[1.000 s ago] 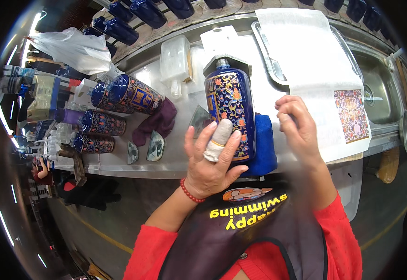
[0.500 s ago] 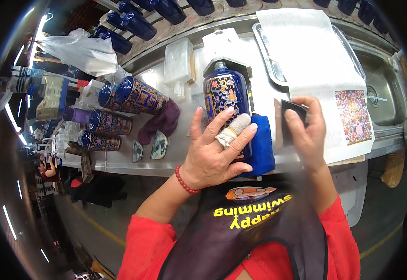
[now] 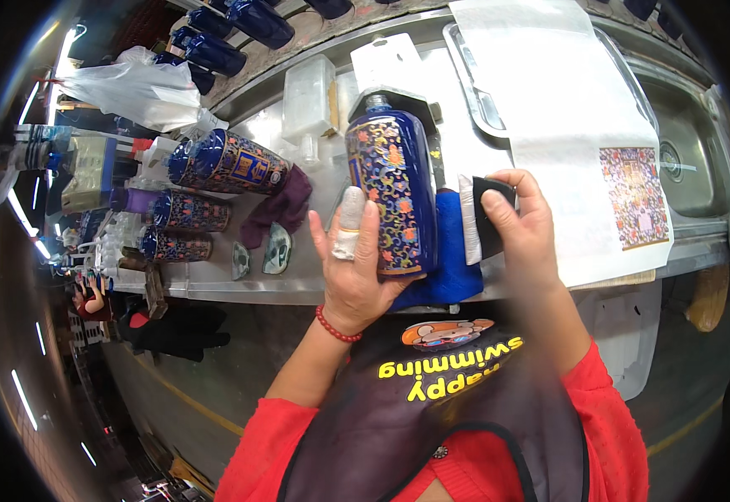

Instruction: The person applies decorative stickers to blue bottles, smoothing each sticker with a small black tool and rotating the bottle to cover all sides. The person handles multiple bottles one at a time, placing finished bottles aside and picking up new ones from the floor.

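Note:
A dark blue glass bottle (image 3: 419, 167) with a colourful floral pattern lies before me, its neck pointing away. My left hand (image 3: 352, 263) grips its lower left side, with the thumb by the base. One finger wears a pale cloth cover (image 3: 348, 219) held by a yellow band, and a red bead bracelet (image 3: 337, 326) circles the wrist. In my right hand (image 3: 532, 226) is a flat black scraper (image 3: 490, 222) with a pale strip along its left edge, just right of the bottle. A rolled blue cloth (image 3: 451, 280) lies under and beside the bottle's base.
A white sheet (image 3: 549, 100) with a patterned decal (image 3: 635, 199) covers a metal tray at right, beside a sink (image 3: 675, 142). Patterned bottles (image 3: 239, 163) and a purple cloth (image 3: 277, 209) lie at left. A clear plastic box (image 3: 306, 96) and plain blue bottles (image 3: 260, 23) are farther back.
My left hand has moved from on top of the bottle to its left side. The bottle has turned, showing its patterned side. The scraper has come left, closer to the bottle.

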The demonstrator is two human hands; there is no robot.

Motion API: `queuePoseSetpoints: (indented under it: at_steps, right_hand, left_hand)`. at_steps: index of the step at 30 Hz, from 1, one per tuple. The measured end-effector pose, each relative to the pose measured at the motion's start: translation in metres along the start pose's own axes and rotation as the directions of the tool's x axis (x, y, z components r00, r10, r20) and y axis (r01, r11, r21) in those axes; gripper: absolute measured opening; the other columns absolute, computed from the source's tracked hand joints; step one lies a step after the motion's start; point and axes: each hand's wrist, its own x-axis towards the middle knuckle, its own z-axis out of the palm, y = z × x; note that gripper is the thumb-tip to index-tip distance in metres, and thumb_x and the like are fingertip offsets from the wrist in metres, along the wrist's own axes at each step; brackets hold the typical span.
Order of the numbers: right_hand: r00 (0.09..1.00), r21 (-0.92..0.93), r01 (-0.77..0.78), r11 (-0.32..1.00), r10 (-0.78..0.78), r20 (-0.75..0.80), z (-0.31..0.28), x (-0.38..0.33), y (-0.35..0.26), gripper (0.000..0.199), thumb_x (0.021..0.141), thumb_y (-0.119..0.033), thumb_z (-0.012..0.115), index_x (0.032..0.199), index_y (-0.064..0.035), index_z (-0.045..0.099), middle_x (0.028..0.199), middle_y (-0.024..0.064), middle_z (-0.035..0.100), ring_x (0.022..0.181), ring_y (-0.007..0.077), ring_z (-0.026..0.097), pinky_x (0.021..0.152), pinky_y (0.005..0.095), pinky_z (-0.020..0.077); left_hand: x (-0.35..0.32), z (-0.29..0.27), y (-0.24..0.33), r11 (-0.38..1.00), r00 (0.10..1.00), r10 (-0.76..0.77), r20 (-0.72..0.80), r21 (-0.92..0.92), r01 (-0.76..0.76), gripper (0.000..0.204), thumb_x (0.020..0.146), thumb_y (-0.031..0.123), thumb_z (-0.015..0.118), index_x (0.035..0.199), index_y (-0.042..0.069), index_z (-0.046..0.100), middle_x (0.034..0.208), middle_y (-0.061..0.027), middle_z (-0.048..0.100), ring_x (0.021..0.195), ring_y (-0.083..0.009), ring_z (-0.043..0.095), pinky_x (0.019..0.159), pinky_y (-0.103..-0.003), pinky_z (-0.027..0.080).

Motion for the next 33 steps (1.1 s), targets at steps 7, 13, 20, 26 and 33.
queuePoseSetpoints:
  at_steps: [7, 13, 20, 26, 33]
  right_hand:
    - [0.978, 0.386, -0.196, 0.901, 0.151, 0.145, -0.019, -0.008, -0.014, 0.024, 0.100, -0.013, 0.065, 0.120, -0.0035, 0.056, 0.105, 0.0073, 0.070, 0.087, 0.0106, 0.069, 0.078, 0.0250, 0.0587]
    - [0.770, -0.625, 0.633, 0.456, -0.454, 0.449, 0.001, -0.009, -0.010, 0.056, 0.083, 0.015, 0.052, 0.137, -0.0001, 0.058, 0.140, 0.0294, 0.054, 0.127, 0.0452, 0.054, 0.106, 0.0456, 0.0470]
    - [0.705, -0.697, 0.685, 0.214, -0.435, 0.560, 0.011, -0.024, 0.007, 0.058, 0.076, 0.011, 0.057, 0.131, -0.0042, 0.064, 0.140, 0.0258, 0.055, 0.124, 0.0455, 0.053, 0.104, 0.0462, 0.0478]
    - [0.773, -0.623, 0.631, 0.461, -0.317, 0.549, -0.009, -0.061, 0.001, 0.050, 0.076, 0.014, 0.058, 0.120, -0.0066, 0.070, 0.140, 0.0179, 0.057, 0.128, 0.0389, 0.053, 0.106, 0.0418, 0.0456]
    - [0.925, -0.416, 0.284, 0.864, -0.134, 0.355, -0.030, -0.080, -0.009, 0.030, 0.096, 0.003, 0.052, 0.120, -0.0025, 0.068, 0.133, 0.0117, 0.064, 0.114, 0.0216, 0.063, 0.098, 0.0319, 0.0483]
  left_hand:
    - [-0.009, 0.008, -0.003, 0.982, 0.999, -0.035, -0.024, -0.185, 0.030, 0.101, 0.089, 0.056, 0.069, 0.152, -0.012, 0.029, 0.140, -0.0294, 0.056, 0.137, -0.0441, 0.049, 0.121, -0.061, 0.014]
    - [-0.018, 0.009, -0.003, 0.938, 0.988, -0.146, 0.046, -0.312, 0.153, 0.100, 0.092, 0.057, 0.063, 0.154, -0.012, 0.025, 0.143, -0.0308, 0.052, 0.139, -0.0442, 0.047, 0.121, -0.058, 0.019]
    - [-0.019, 0.010, -0.004, 0.946, 0.987, -0.151, 0.055, -0.282, 0.161, 0.099, 0.093, 0.056, 0.063, 0.154, -0.011, 0.026, 0.149, -0.0311, 0.047, 0.144, -0.0437, 0.041, 0.122, -0.057, 0.017]
    - [-0.015, 0.011, -0.005, 0.986, 0.999, -0.040, -0.035, -0.164, 0.034, 0.099, 0.092, 0.059, 0.063, 0.154, -0.010, 0.028, 0.149, -0.0295, 0.047, 0.143, -0.0419, 0.043, 0.121, -0.059, 0.015]
    - [-0.016, 0.013, -0.005, 0.992, 0.998, -0.036, -0.058, -0.121, 0.029, 0.099, 0.092, 0.059, 0.063, 0.154, -0.010, 0.028, 0.151, -0.0281, 0.045, 0.142, -0.0399, 0.043, 0.122, -0.058, 0.013]
